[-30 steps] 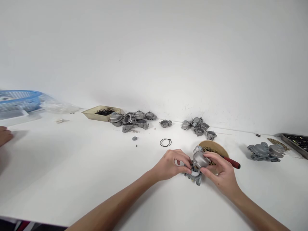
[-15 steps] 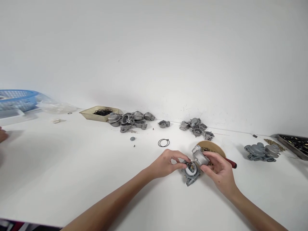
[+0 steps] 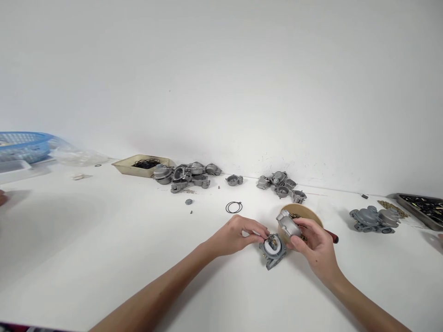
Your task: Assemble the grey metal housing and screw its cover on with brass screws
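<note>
Fingers of the right hand (image 3: 316, 242) are grasping a rounded metal float bowl (image 3: 288, 225), thumb on the near side and the others around its right; from my post that grip looks secure. Down at my left hand (image 3: 237, 237), thumb and index finger meet the left edge of an open carburetor body (image 3: 273, 261); whether they pinch something there or merely touch the rim, I cannot tell. The body lies just beside the float bowl, apart from it, with its white ring-shaped insert (image 3: 277, 251) and small brass fittings (image 3: 274, 242) facing up.

To manage this well, I'd brace the body by its outer metal with the left fingers and press on nothing inside the white insert, since those fittings look easy to disturb. With the right, I'd hold the float bowl by its outer wall, fingertips off its edge, and lift it a little clear of the tan dish (image 3: 313, 216) of brass screws (image 3: 296, 216) right behind it; a bump could scatter them. A red screwdriver handle (image 3: 332, 236) juts past that dish beside my right hand, so I'd swing wide of it. Two black rubber rings (image 3: 234, 212) lie on the surface (image 3: 104, 240) beyond my left hand, well out of the way.
</note>
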`<control>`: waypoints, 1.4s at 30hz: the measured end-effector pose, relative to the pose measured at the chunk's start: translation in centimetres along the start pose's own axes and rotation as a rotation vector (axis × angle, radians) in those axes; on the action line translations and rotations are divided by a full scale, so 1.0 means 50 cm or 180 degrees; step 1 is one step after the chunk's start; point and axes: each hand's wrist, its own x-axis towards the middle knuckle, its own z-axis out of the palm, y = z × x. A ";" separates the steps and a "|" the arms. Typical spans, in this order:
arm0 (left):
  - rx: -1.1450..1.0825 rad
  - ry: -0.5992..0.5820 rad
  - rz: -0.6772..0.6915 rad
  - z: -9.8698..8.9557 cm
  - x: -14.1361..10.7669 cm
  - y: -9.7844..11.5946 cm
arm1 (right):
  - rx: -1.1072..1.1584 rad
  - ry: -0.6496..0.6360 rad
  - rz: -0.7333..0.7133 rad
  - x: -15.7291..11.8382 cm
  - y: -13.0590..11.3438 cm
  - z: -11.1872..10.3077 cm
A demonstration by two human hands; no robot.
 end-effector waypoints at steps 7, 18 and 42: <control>0.0029 -0.0006 0.0123 0.002 0.003 0.009 | 0.0085 0.0070 0.0075 -0.002 -0.007 0.004; 0.0215 0.0106 0.0412 0.001 0.002 0.007 | -0.0002 0.0020 0.0037 -0.002 -0.002 0.001; 0.0384 0.0223 0.0450 0.008 0.003 0.010 | -0.0076 -0.0138 -0.0152 0.007 0.014 -0.013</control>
